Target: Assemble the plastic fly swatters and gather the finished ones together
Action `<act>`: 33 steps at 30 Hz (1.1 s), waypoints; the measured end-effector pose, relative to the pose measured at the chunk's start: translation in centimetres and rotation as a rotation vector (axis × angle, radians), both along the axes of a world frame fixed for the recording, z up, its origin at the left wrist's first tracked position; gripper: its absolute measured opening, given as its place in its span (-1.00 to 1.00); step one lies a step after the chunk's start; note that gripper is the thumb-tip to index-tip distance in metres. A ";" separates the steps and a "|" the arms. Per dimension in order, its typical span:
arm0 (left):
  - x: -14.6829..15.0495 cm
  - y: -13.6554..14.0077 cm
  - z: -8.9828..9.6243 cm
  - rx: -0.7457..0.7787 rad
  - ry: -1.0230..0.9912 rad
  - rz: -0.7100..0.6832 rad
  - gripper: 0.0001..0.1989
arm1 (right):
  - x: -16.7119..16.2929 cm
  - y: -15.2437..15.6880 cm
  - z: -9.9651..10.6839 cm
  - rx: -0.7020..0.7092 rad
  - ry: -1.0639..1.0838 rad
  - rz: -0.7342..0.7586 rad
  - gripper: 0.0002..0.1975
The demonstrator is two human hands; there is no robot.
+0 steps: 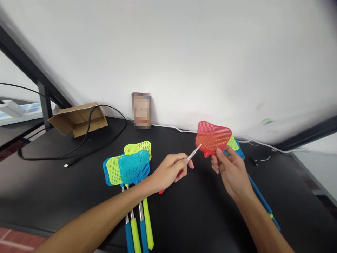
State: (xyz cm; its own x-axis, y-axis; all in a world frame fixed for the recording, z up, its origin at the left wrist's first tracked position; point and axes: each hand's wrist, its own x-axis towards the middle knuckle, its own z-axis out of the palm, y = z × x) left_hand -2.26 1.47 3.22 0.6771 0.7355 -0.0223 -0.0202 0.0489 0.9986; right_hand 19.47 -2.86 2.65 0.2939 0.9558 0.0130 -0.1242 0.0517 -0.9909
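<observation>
My right hand point(231, 168) pinches the lower right edge of a red fly swatter head point(214, 136), a perforated plastic paddle with a short socket at its bottom. My left hand point(172, 170) is closed around a silver metal rod point(194, 153) with a red handle, partly hidden by the fingers. The rod's tip overlaps the lower left part of the red head; I cannot tell whether they touch. Left of my left hand lie several fly swatters in blue and lime green, with a blue swatter head point(134, 166) on top. Behind my right hand, a lime-green swatter head point(233, 144) partly shows.
An open cardboard box point(91, 121) sits at the back left of the black table point(184, 218). A black cable point(89, 123) loops around it. A blurred-out upright item point(141, 110) leans on the white wall. A white cord point(171, 127) runs along the back edge.
</observation>
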 end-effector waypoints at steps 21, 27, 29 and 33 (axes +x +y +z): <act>-0.1 0.4 0.2 0.019 0.024 0.012 -0.69 | 1.0 0.5 -1.6 -0.269 -0.513 0.138 -0.72; -0.1 0.4 0.4 -0.052 0.113 -0.165 -0.74 | -0.6 -0.4 -0.3 -0.083 -0.433 0.173 -0.60; -0.1 0.2 0.5 -0.054 0.136 -0.197 -0.72 | -1.5 -0.7 -0.1 -0.062 -0.187 0.299 -0.65; 0.0 -0.1 0.8 -0.049 0.163 -0.231 -0.69 | -2.3 -1.0 -0.5 -0.040 -0.003 0.328 -0.76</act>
